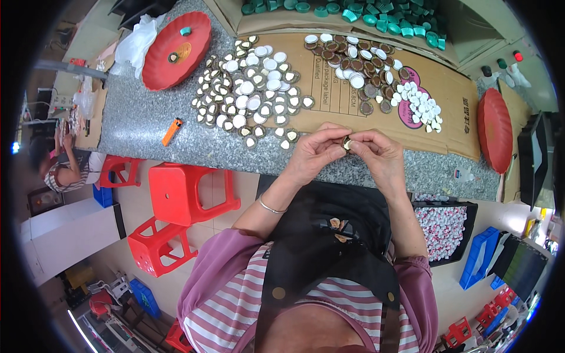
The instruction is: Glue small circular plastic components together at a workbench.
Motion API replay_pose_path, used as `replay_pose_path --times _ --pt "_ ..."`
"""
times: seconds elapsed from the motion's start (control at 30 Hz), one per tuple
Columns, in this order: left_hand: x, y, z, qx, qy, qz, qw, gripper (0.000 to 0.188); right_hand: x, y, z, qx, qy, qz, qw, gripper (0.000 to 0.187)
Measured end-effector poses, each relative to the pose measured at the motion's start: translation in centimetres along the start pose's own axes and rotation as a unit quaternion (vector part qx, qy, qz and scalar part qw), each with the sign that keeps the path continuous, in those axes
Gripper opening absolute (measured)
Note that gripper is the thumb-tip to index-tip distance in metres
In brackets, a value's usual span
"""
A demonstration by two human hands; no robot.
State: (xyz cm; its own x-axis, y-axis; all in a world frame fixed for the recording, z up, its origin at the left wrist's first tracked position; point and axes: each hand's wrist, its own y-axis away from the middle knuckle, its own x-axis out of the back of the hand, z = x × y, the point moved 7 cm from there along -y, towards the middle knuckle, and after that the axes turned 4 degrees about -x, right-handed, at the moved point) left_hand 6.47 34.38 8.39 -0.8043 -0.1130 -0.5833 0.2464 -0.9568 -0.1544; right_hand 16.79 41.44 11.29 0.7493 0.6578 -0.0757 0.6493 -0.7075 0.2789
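Observation:
Above the counter's front edge, my left hand [318, 152] and my right hand [379, 157] meet, fingertips pinched on one small brown disc [346, 142] with a cream-coloured piece on it. Its underside is hidden by the fingers. To the left of my hands spreads a wide heap of similar brown discs with cream pieces [259, 117], mixed with white round discs [261, 52]. Beyond my hands lies a pile of brown scalloped discs [354, 52], some with white faces up. Small white pieces [425, 109] are heaped beside it on the flattened cardboard [450, 97].
An orange lighter [172, 132] lies on the grey speckled counter [132, 132]. Red scalloped trays stand left [154, 62] and right [494, 129]. Green fluted cups [382, 25] fill a shelf behind. Red stools [179, 194] and another person [65, 167] are at the left.

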Motion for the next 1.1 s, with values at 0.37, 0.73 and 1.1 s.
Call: replay_pose_path --times 0.37,0.73,1.1 --pt "-0.2 0.1 0.1 -0.004 -0.018 -0.003 1.000 0.033 0.5 0.3 0.2 0.036 0.018 0.030 0.999 0.009" --pt "-0.1 0.1 -0.1 -0.001 -0.012 -0.007 1.000 0.033 0.3 -0.2 1.0 -0.019 -0.055 -0.060 0.996 0.012" --pt "-0.2 0.1 0.0 0.004 -0.015 -0.014 1.000 0.033 0.3 0.0 0.8 -0.008 -0.042 -0.047 0.998 0.012"
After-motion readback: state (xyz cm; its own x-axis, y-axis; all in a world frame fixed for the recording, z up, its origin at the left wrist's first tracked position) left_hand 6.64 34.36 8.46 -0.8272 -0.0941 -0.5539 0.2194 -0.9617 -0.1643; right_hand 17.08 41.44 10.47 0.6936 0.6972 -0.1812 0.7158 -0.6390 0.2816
